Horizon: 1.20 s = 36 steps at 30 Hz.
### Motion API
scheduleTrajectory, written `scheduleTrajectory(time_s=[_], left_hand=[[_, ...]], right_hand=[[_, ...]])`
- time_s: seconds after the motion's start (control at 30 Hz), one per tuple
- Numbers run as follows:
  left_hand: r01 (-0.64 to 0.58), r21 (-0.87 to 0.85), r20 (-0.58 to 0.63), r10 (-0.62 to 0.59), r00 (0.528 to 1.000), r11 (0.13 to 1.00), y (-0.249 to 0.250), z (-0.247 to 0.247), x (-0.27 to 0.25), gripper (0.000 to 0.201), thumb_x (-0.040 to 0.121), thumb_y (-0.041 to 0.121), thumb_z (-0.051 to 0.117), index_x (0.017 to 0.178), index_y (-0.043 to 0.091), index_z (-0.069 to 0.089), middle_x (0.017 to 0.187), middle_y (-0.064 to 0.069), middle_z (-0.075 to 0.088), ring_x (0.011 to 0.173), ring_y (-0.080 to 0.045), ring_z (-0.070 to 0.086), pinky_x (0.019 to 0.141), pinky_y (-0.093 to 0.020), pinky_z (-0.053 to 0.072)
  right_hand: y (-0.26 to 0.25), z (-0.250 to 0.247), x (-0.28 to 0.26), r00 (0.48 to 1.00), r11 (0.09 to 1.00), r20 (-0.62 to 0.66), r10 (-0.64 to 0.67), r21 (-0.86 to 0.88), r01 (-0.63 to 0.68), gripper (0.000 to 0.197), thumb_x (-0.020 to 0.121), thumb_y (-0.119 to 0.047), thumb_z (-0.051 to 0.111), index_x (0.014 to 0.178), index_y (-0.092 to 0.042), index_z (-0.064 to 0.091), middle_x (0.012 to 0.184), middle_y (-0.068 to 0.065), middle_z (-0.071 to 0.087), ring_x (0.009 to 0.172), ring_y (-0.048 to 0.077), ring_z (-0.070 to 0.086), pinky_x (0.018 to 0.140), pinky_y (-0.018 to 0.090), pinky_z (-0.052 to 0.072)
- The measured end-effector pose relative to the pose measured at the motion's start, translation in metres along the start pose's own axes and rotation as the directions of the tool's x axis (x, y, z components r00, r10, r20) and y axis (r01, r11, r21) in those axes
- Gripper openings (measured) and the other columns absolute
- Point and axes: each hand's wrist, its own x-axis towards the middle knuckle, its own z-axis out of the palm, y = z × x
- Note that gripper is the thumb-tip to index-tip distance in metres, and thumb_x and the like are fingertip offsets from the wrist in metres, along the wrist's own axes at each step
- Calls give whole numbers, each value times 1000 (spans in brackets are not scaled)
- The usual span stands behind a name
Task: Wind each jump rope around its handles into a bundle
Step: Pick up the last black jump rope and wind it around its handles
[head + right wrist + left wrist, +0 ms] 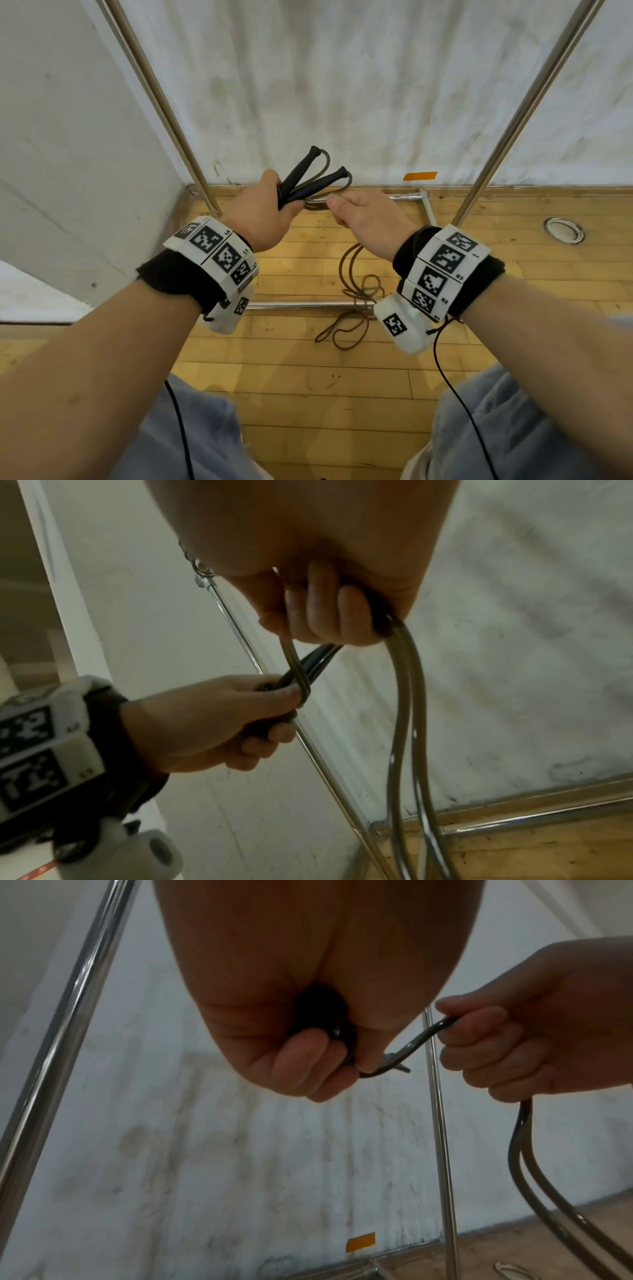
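My left hand point(270, 205) grips two black jump rope handles point(310, 181) held together, their tops fanning apart toward the wall. The brownish-grey rope point(356, 287) leaves the handle tops, loops back past the left fist and runs into my right hand point(359, 214), which holds it in a fist close beside the left. In the right wrist view the rope point(402, 710) hangs doubled from the right fist point(329, 615) and crosses the left hand's thumb point(287, 693). The left wrist view shows the rope point(407, 1047) bridging both fists. The slack lies in loose coils on the floor.
A chrome rack frame stands around me: slanted poles point(161, 102) left and right point(527, 102), low bars point(308, 305) on the wooden floor. White wall ahead with an orange tape strip point(419, 175). A round metal floor fitting point(563, 230) sits right.
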Motion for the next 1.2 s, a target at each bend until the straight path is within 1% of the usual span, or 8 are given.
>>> scheduleTrajectory(time_s=[0.27,0.43,0.53,0.63,0.8,0.93,1.07,1.2], left_hand=[[13,-244,23,-8,1000,970,2,-2,5,25,95,40,52,101,17,46,73,2,55,58,-12,51,51,-27,36],[32,-420,-22,-46,999,907,2,-3,5,24,93,37,58,105,16,55,71,0,61,49,-5,54,44,-22,44],[-8,-266,-78,-13,997,964,9,3,-1,23,95,37,52,107,19,45,75,4,56,60,-12,55,51,-27,42],[-57,-135,18,60,998,989,10,8,-7,21,96,35,51,108,23,38,75,8,54,60,-9,55,49,-24,36],[-191,-6,95,191,977,982,14,15,-15,43,79,39,68,109,33,37,79,20,48,68,1,50,51,-15,31],[-163,89,-23,165,986,983,12,21,-11,40,84,51,63,113,27,49,80,13,55,60,-2,46,50,-16,30],[-37,155,-76,49,996,987,2,16,-2,28,86,41,58,100,26,39,71,11,49,58,-2,43,53,-25,36],[-63,253,-48,77,996,965,-1,20,-4,33,84,49,58,100,25,40,68,13,47,55,-3,43,44,-23,27]], right_hand=[[-12,-1,-7,995,994,41,-91,-51,93,43,98,-29,41,57,-16,37,49,-8,29,37,5,28,43,15,28],[-15,-3,-9,996,996,54,-76,-49,79,42,98,-31,40,59,-16,39,52,-5,32,47,7,32,56,31,38],[-13,-10,-7,997,996,54,-48,72,44,38,99,-28,40,62,-18,46,57,0,36,53,15,38,59,34,40],[-10,-12,-5,998,993,52,-35,113,29,36,99,-25,39,67,-19,54,54,-6,36,43,4,32,51,20,31],[-11,-7,-4,994,982,112,-5,190,-17,39,100,-26,37,66,-18,54,48,-13,35,39,2,31,45,16,26],[-14,-6,-8,985,962,172,5,267,-51,34,98,-27,45,68,-16,55,48,-9,34,42,10,28,44,24,27],[-14,-11,-14,984,984,175,-10,177,-21,26,94,-23,52,72,-11,56,52,0,43,49,16,42,59,37,47],[-17,-8,-17,983,991,182,-27,137,2,28,96,-22,47,71,-13,55,52,-4,40,48,12,40,61,36,46]])
